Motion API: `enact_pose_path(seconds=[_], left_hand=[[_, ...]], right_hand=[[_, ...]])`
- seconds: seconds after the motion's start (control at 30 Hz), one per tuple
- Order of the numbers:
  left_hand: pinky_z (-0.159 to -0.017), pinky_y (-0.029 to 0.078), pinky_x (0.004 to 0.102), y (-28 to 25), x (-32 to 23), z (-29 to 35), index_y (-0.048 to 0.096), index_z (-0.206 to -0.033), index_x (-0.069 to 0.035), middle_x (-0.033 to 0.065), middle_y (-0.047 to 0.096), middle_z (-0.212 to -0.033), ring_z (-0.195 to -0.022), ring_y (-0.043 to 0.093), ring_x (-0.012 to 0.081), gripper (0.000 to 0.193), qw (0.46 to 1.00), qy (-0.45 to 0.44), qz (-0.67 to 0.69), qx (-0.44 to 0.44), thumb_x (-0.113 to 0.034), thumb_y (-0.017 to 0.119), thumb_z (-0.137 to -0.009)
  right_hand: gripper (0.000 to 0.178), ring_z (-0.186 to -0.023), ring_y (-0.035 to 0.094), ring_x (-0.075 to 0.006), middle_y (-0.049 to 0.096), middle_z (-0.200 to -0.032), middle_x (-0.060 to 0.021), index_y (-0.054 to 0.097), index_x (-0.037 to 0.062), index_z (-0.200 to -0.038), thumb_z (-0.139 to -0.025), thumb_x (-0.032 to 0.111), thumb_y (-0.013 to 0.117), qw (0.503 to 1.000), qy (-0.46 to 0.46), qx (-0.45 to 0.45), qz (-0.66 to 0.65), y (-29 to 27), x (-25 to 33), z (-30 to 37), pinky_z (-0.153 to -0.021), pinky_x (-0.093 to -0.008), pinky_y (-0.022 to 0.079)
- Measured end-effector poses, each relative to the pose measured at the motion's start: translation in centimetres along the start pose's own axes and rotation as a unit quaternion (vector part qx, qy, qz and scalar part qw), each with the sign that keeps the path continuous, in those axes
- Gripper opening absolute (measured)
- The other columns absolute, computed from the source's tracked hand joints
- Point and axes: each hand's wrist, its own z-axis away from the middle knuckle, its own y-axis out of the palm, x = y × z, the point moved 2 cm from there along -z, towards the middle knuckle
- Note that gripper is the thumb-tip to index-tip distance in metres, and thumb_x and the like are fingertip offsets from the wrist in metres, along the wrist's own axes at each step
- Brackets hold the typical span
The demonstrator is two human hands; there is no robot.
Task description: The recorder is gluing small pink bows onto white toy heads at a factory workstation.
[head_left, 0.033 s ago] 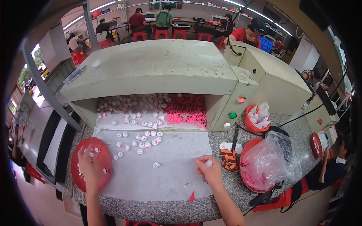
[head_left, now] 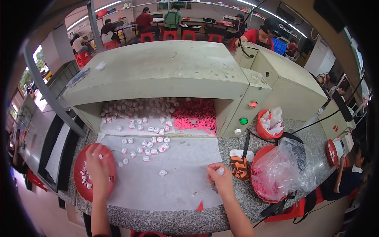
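My left hand reaches over the red bowl at the left, fingers bent but apart. Small white pieces with red and dark marks lie in that bowl beside it; its fingertips are partly blurred. Between the thumb and fingers of my right hand is a small white piece, held above the right edge of the white sheet. One white ring-like piece lies alone mid-sheet, and a loose group of white pieces sits farther back.
Across the back stands a pale green machine whose opening holds many white pieces and a heap of pink pieces. At right are a red bowl under clear plastic, a smaller red container and an orange-black striped bundle. Several people work behind.
My left hand has shifted slightly right and up within the red bowl, uncovering more pieces at its lower left. My right hand stays nearly still with its white piece.
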Motion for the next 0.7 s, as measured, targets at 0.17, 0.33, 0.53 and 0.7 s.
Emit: enact_pose_path(seconds=[0.17, 0.33, 0.53, 0.7], left_hand=[[-0.087, 0.039, 0.0400, 15.3, -19.3, -7.1, 0.054, -0.106, -0.008, 0.0187, 0.048, -0.110, -0.107, 0.044, 0.0354, 0.032, 0.908, 0.322, 0.229, 0.138, -0.012, 0.060, -0.075], [-0.090, 0.035, 0.0378, 29.9, -27.7, -12.3, 0.058, -0.103, -0.005, 0.0201, 0.055, -0.107, -0.102, 0.049, 0.0328, 0.033, 0.909, 0.315, 0.185, 0.202, -0.030, 0.046, -0.084], [-0.090, 0.036, 0.0375, 22.7, -50.5, -6.7, 0.057, -0.103, -0.005, 0.0189, 0.055, -0.108, -0.101, 0.050, 0.0324, 0.034, 0.797, 0.412, 0.369, 0.245, -0.030, 0.044, -0.085], [-0.089, 0.037, 0.0372, 23.8, -44.2, -2.0, 0.057, -0.104, -0.005, 0.0176, 0.056, -0.108, -0.100, 0.050, 0.0320, 0.034, 0.787, 0.383, 0.430, 0.220, -0.030, 0.043, -0.086]], right_hand=[[0.013, -0.059, 0.055, -0.0078, 0.057, -0.070, -0.0019, 0.057, 0.0024, -0.084, -0.075, 0.008, 0.064, 0.999, -0.022, -0.043, -0.019, -2.1, 0.2, -0.1, -0.049, -0.0197, 0.044], [0.010, -0.071, 0.060, -0.0126, 0.061, -0.073, -0.0049, 0.060, 0.0028, -0.081, -0.074, 0.009, 0.064, 0.969, -0.193, -0.054, 0.145, -1.7, 0.4, 0.1, -0.066, -0.0255, 0.047], [0.013, -0.069, 0.059, -0.0171, 0.057, -0.077, -0.0052, 0.054, 0.0065, -0.079, -0.070, 0.005, 0.062, 0.952, -0.284, -0.015, 0.111, -1.2, 2.9, 1.5, -0.060, -0.0279, 0.046], [0.013, -0.067, 0.059, -0.0178, 0.056, -0.075, -0.0045, 0.053, 0.0071, -0.078, -0.069, 0.005, 0.063, 0.940, -0.316, -0.041, 0.124, -2.4, 2.1, 2.5, -0.058, -0.0278, 0.046]])
